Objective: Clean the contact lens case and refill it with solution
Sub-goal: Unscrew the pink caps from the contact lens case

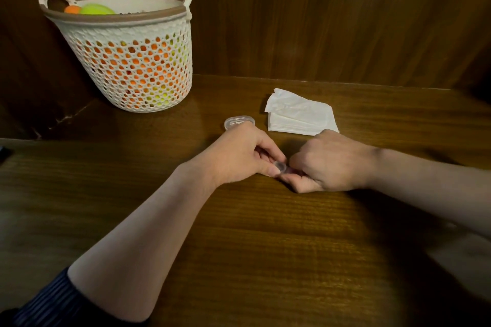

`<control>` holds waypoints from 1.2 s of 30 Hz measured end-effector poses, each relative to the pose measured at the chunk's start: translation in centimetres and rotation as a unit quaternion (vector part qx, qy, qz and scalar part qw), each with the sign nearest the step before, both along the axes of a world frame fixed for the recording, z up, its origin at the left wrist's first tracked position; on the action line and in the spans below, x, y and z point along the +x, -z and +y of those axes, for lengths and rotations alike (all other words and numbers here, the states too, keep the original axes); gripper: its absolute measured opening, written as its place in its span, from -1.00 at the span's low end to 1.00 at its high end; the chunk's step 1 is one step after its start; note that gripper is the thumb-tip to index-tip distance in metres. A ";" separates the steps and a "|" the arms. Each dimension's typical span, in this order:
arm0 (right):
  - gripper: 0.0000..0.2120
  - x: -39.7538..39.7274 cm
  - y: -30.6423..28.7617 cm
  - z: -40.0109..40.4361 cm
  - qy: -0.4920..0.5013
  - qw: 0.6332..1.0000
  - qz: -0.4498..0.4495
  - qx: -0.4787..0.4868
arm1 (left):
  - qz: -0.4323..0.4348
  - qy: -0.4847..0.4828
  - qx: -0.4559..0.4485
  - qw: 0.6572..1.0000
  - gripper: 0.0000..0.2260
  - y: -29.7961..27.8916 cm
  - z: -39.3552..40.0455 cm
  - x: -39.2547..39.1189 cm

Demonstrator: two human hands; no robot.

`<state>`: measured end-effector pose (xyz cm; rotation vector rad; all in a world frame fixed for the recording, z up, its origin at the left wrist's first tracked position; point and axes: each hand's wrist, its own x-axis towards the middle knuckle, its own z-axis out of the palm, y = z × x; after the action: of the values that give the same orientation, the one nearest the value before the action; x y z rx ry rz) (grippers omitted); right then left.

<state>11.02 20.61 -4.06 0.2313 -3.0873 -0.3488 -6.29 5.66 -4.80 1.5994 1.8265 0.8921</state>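
A dark wooden bench [265,247] fills the lower part of the head view, backed by wood panelling of the same brown. At its far left corner stands a white perforated basket [127,61] with a brown rim and two loop handles; orange and yellow-green round things show through its holes and over its rim. Two bare forearms reach in over the bench, the left one coming out of a dark striped sleeve [50,300] at the lower left edge. To the right of centre, near the back of the bench, lies a stack of white tissues [300,116], the top sheet crumpled at its far corner. Just left of the stack, a small clear plastic container [239,122] sits on the bench, partly hidden behind the left hand. The left hand [239,154] and the right hand [326,164] meet low over the bench in front of the tissues, knuckles up, fingers curled. Between them is a small round clear piece of the contact lens case [279,166]: the left thumb and fingers pinch it from one side, and the right hand's curled fingers close on it from the other, hiding most of it.
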 end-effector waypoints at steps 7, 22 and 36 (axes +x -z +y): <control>-0.34 0.9 -1.1 -0.4 0.031 0.999 -0.034 -0.005 | -0.009 0.006 0.008 1.000 -0.70 0.1 0.0 -0.2; -0.58 2.9 -0.4 -3.4 0.290 0.932 0.094 -0.195 | -0.021 -0.003 0.007 1.000 -0.76 0.2 -0.2 -0.2; -0.67 3.4 -0.7 -3.0 0.278 0.900 0.072 -0.328 | -0.005 -0.019 -0.002 1.000 -0.79 0.3 -0.1 0.0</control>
<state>14.44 17.61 -3.32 -0.6630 -2.8409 0.6460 -6.25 5.52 -5.12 1.5606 1.8565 0.9118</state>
